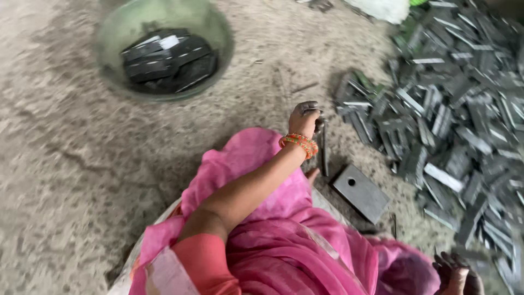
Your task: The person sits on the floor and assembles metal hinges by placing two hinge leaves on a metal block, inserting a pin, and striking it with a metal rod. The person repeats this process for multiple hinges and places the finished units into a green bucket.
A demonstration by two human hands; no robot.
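a head-worn camera looks down at a person in pink cloth [273, 229] seated on a rough concrete floor [65, 164]. the left hand [303, 117], with an orange beaded bangle [299, 143] at the wrist, is curled shut around the top of a thin dark metal rod [324, 150] that stands roughly upright just below the fingers. just beyond the rod's lower end, to the right of that hand, a flat grey steel plate [361, 193] with one round hole lies on the floor. further right spreads a big loose heap of small dark metal strips [464, 109]. well away to the upper left of the hand sits a green basin [164, 46] holding stacked strips. the right hand [457, 276] shows only partly at the lower edge, dark with grime, near the heap's edge; i cannot tell whether it is spread or gripping. as a judgement: the rod could slip sideways in the greasy grip, and strip edges could nick bare fingers or the nearby cloth could snag. the picture is motion-blurred, so fine detail is uncertain.
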